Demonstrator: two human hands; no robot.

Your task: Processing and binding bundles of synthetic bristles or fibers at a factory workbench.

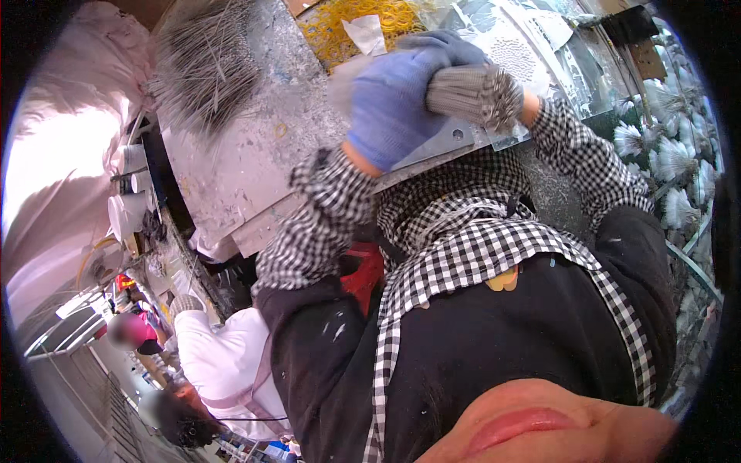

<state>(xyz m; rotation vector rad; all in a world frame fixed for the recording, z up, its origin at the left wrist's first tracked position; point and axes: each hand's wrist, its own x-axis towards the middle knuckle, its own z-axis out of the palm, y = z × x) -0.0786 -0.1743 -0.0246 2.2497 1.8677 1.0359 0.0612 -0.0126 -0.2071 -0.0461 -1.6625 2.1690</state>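
My left hand, in a blue knit glove, is raised over the near edge of the work table. Against it presses my right hand, in a grey-blue glove with a ribbed grey cuff. Both hands are closed together, partly smeared by motion. Whatever they grip, if anything, is hidden between them. Beyond the hands lie a tangle of yellow rings and a torn scrap of white paper. A grey metal plate with a hole lies just below my hands.
A big bundle of thin grey wires lies at the table's left. A white beaded sheet and smeared glass sit far right. White brush-like tufts line the right side. White cups stand at the left; a co-worker in white is lower left.
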